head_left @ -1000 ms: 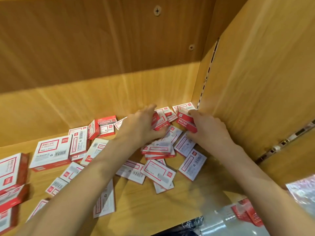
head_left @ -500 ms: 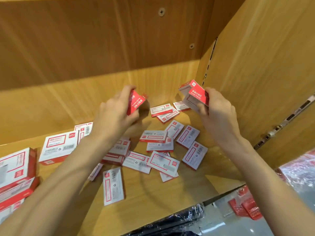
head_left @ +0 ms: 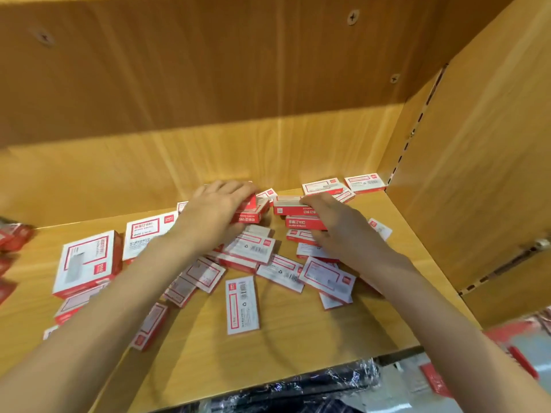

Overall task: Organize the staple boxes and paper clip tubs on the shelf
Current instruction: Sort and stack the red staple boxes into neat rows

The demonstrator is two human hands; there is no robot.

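Many small red-and-white staple boxes lie scattered flat on the wooden shelf. My left hand grips one small red staple box near the shelf's back wall, fingers curled over its top. Just to its right, my right hand holds another red staple box, which sits on top of a second red box. Two more boxes lie in the back right corner. No paper clip tubs can be made out.
Larger red-and-white boxes stand at the left, with more red packs at the far left edge. The side panel closes the shelf on the right. Plastic-wrapped dark goods lie below the front edge.
Both hands, which held their boxes raised in the air half a second ago, have come down to the shelf near the back wall. The boxes now sit side by side there.
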